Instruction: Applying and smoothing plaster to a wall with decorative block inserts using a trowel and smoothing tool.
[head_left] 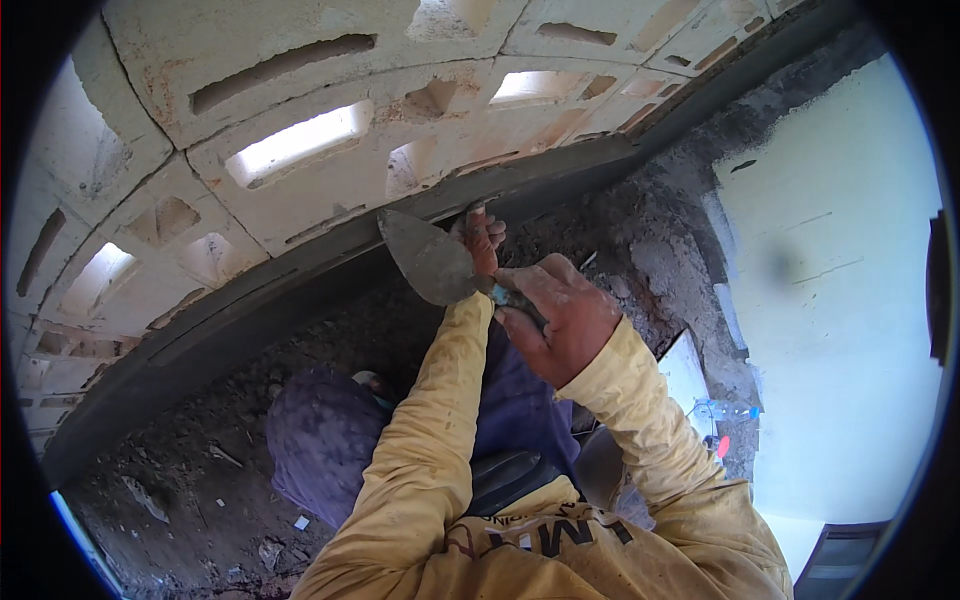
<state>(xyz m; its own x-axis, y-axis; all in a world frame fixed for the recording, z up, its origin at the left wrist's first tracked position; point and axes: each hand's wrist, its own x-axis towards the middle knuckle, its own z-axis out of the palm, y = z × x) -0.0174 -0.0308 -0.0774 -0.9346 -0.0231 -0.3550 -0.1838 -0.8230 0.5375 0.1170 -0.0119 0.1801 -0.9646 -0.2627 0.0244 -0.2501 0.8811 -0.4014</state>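
Observation:
My right hand point(562, 315) is closed around the handle of a pointing trowel point(428, 258). The trowel's grey, mortar-smeared blade points left, its tip close to the lower edge of a block wall. Just beyond the blade, my left hand point(484, 238) is up against the grey mortar band point(570, 168) under the blocks. Its fingers are curled; whatever they may hold is hidden. Part of that hand and its wrist lie behind the trowel blade. Both forearms wear dusty yellow sleeves.
Pale ventilation blocks point(290, 200) with slots form the wall ahead. Dark rubble-strewn soil point(200, 470) lies beneath, around my purple-clad knees point(325, 430). At right stands a pale painted wall point(840, 290), with a clear plastic bottle point(722, 410) near its base.

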